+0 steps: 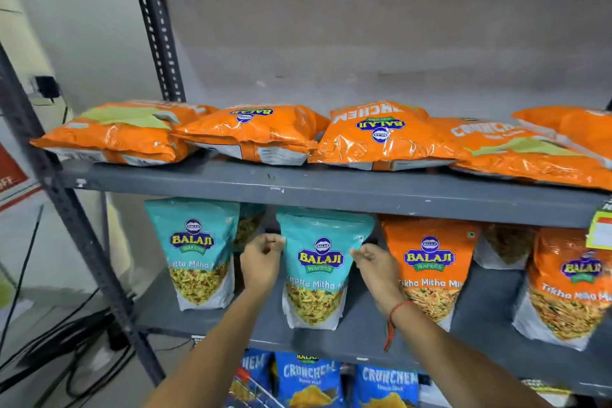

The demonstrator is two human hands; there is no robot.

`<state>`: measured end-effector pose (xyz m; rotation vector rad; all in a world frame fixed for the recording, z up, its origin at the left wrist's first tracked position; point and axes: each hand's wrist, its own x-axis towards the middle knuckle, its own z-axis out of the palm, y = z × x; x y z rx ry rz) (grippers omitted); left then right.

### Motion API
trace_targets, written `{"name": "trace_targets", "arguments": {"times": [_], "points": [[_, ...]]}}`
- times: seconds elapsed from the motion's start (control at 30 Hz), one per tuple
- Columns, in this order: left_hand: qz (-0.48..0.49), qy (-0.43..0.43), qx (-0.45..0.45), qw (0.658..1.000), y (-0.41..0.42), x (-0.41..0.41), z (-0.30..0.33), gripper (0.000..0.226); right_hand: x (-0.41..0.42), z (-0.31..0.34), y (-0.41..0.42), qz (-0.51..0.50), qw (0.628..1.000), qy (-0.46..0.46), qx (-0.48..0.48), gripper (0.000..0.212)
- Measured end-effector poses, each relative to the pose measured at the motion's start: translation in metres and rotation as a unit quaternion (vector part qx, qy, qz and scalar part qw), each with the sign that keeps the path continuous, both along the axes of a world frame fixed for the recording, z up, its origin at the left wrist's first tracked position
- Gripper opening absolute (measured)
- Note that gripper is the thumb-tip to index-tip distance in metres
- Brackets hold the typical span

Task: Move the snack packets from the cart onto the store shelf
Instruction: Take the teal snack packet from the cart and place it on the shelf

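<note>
Grey metal shelf (331, 190) carries an upright teal packet (319, 270); left hand (261, 262) and right hand (377, 267) pinch its 2 upper edges.

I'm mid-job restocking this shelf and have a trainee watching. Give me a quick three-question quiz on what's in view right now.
1. True or false: the orange packets on the upper shelf stand upright.
2. Which packet do the left hand and right hand flank? A) the teal Khatta Mitha packet B) the orange Tikha Mitha packet C) a blue Crunchem packet
3. Fill in: the red thread is on the ____ wrist.

Key: 1 false, they lie flat. 2 A, one hand at each side edge. 3 right.
</note>
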<state>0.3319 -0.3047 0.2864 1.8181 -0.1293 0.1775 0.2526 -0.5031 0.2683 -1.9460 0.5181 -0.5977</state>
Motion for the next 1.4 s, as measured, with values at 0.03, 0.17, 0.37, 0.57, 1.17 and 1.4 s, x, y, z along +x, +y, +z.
{"name": "trace_targets", "arguments": {"times": [0.03, 0.17, 0.37, 0.57, 1.17, 1.4], "points": [[-0.019, 0.005, -0.016, 1.0, 0.0, 0.002, -0.005, 0.011, -0.002, -0.002, 0.0, 0.019, 0.999, -0.017, 0.032, 0.036], [-0.105, 0.096, -0.064, 0.988, 0.005, -0.004, -0.04, 0.062, -0.016, -0.018, 0.004, 0.135, 0.982, -0.004, 0.132, 0.039], [-0.158, 0.178, -0.02, 0.971, 0.008, -0.025, -0.113, 0.089, -0.021, -0.095, 0.003, 0.204, 0.954, 0.145, 0.167, 0.072], [-0.137, 0.154, -0.007, 0.979, 0.004, -0.025, -0.121, 0.066, -0.004, -0.122, 0.011, 0.198, 0.957, 0.129, 0.168, 0.057], [-0.052, 0.084, 0.017, 0.995, -0.011, -0.082, -0.066, 0.041, -0.091, -0.083, 0.013, 0.105, 0.973, 0.082, 0.187, 0.095], [-0.159, 0.087, 0.002, 0.983, -0.072, -0.139, -0.058, 0.042, -0.172, -0.07, -0.018, -0.002, 0.984, 0.047, 0.171, 0.075]]}}
